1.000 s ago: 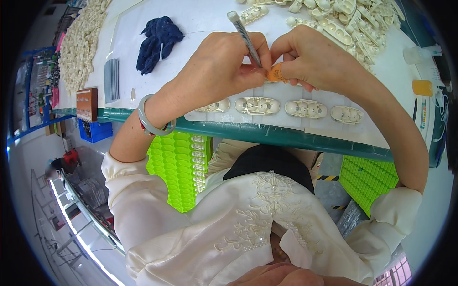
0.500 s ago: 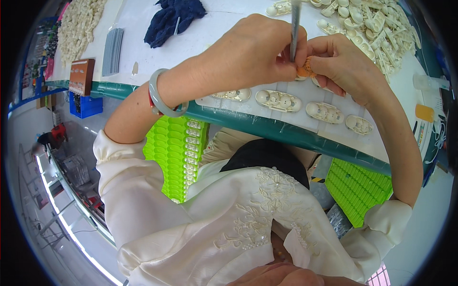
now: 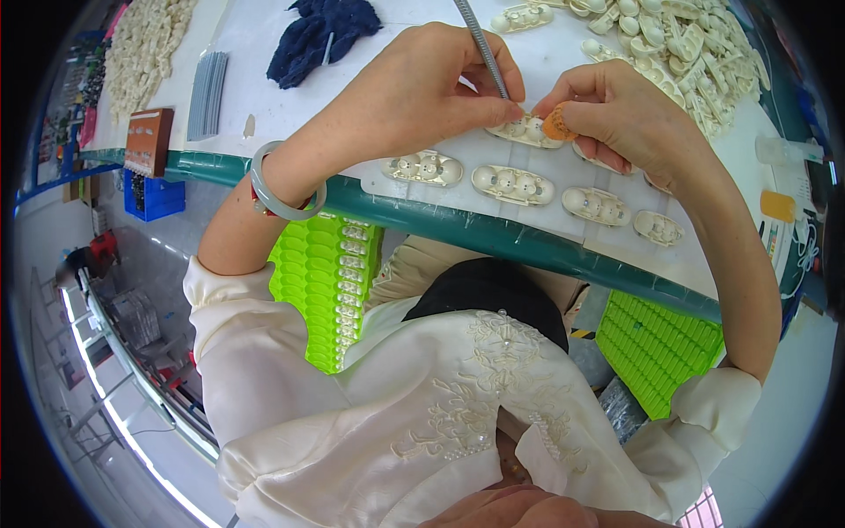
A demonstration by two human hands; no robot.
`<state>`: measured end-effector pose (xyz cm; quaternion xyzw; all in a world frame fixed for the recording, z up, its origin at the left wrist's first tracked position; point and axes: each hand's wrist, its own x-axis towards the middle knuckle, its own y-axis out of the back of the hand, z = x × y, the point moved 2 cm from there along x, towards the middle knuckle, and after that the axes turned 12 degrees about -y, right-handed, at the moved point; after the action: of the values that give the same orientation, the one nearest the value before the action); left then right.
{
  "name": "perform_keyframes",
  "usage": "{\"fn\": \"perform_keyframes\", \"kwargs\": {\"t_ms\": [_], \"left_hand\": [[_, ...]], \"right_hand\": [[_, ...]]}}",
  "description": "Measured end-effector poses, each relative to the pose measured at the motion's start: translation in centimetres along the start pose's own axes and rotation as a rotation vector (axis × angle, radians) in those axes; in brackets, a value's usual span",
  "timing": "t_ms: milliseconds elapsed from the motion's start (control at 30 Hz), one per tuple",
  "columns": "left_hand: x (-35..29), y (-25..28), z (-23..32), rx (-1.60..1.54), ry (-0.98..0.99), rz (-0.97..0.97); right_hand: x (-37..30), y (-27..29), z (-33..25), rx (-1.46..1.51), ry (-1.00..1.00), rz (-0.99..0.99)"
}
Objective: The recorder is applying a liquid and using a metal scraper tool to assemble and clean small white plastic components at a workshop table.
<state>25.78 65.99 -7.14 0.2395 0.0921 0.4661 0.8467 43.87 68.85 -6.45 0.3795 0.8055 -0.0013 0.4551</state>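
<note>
My left hand (image 3: pixel 440 92), with a pale bangle on its wrist, grips a slim grey metal rod (image 3: pixel 478 42) that slants down to the right. Pinched between the fingers of my right hand (image 3: pixel 620 110) is a small orange sponge piece (image 3: pixel 556 124). Between the two hands lies a cream plastic part (image 3: pixel 525 130) with round cups, partly covered by fingers. Nearer the table edge sit similar cream parts in a row: one at the left (image 3: pixel 422 167), one in the middle (image 3: pixel 513 185), others to the right (image 3: pixel 596 207).
A heap of cream parts (image 3: pixel 673 53) lies at the far right, another pale pile (image 3: pixel 150 48) at the far left. Dark blue cloth (image 3: pixel 321 40), grey strips (image 3: pixel 208 97) and a brown block (image 3: pixel 150 141) lie left. Green trays (image 3: pixel 308 282) stand below the green table edge (image 3: pixel 458 220).
My left hand has moved left, away from my right hand, and the rod has tipped from upright to slanting. The cream part and orange sponge piece show more now. My right hand stays nearly still.
</note>
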Motion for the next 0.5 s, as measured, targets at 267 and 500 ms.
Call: {"fn": "perform_keyframes", "kwargs": {"t_ms": [267, 500], "left_hand": [[0.3, -0.9, 1.6, 0.308, -0.017, 0.018], [0.2, -1.2, 1.6, 0.299, -0.005, 0.052]], "right_hand": [[-0.1, 0.0, -0.1, -0.046, 0.031, 0.027], [-0.2, 0.8, 0.3, -0.017, 0.161, -0.037]]}}
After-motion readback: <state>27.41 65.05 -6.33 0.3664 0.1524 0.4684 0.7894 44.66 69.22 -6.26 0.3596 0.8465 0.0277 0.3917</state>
